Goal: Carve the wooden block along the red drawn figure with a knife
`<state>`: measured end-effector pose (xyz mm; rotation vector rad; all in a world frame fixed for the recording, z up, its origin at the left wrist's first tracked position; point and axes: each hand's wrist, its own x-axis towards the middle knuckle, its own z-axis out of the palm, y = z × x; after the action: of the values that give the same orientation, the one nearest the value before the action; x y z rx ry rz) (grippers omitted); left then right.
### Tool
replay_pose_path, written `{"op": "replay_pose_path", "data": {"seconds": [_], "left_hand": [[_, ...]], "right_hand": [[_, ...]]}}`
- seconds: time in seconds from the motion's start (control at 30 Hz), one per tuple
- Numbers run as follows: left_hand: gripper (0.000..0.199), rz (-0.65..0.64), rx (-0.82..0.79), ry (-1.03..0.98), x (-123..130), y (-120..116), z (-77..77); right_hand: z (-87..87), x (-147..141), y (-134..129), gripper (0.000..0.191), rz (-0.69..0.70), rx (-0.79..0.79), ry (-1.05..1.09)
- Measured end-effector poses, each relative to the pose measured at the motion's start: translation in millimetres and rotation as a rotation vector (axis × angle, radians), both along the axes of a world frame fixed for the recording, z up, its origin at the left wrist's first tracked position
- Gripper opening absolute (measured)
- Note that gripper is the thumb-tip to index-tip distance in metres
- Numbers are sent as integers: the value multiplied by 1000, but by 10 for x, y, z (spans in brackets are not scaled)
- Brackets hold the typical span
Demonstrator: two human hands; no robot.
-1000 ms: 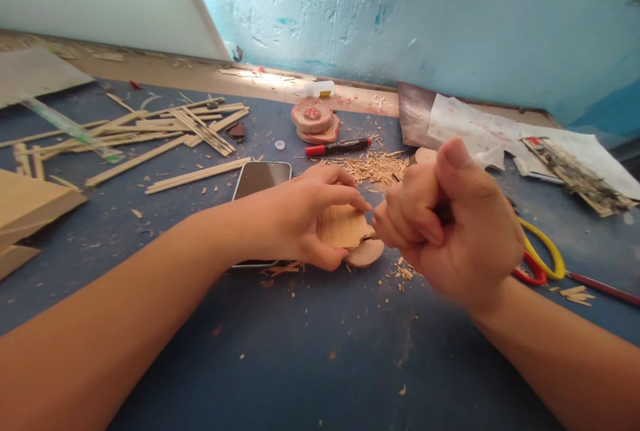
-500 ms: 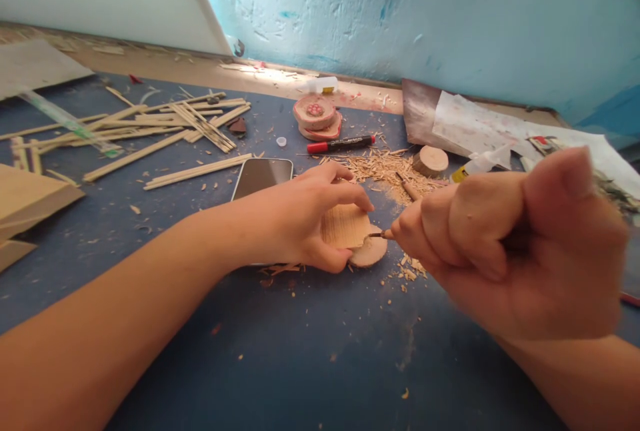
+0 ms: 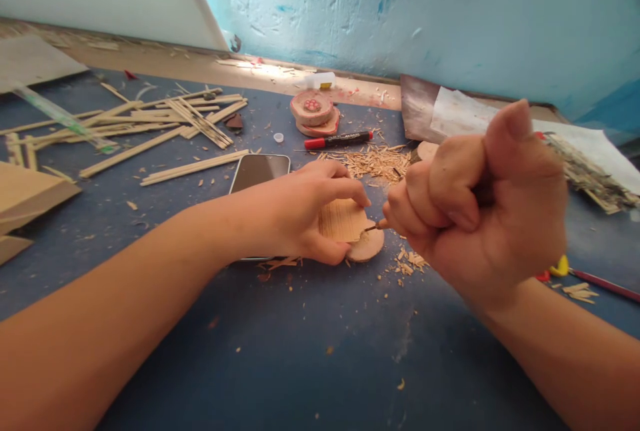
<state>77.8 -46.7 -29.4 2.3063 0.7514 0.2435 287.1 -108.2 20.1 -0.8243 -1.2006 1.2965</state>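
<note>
The left hand has thumb and fingers clamped on opposite edges of a flat, grained wooden piece, which lies at the centre of the work, its near-right corner over a round wood slice at four o'clock; whether they are joined I cannot tell. The right hand is a fist around a thin carving tool, most of its handle hidden, the tip at the piece's rough three o'clock edge.

The tip faces the left thumb and fingertips, so a skid along the grain under hard pressure could cut them. The slice might rock or split, and a stray stroke could scratch the smartphone at ten o'clock.

The dark blue tabletop is littered with crumbs. Wood shavings heap at one o'clock, bamboo sticks sprawl at ten, and a chipped light-blue wall rises at twelve.
</note>
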Motion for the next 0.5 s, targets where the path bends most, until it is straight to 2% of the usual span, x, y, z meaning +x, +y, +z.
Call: {"op": "replay_pose_path", "data": {"seconds": [0.2, 0.3, 0.4, 0.5], "left_hand": [[54, 20, -27, 0, 9, 1, -3], [54, 24, -42, -22, 17, 9, -15], [53, 15, -50, -28, 23, 4, -1], [55, 25, -42, -10, 23, -13, 15]], "right_hand": [[-230, -50, 75, 78, 79, 32, 135], [-257, -42, 62, 75, 113, 39, 148], [-220, 21, 9, 74, 188, 55, 61], [-202, 78, -56, 76, 181, 51, -105]]}}
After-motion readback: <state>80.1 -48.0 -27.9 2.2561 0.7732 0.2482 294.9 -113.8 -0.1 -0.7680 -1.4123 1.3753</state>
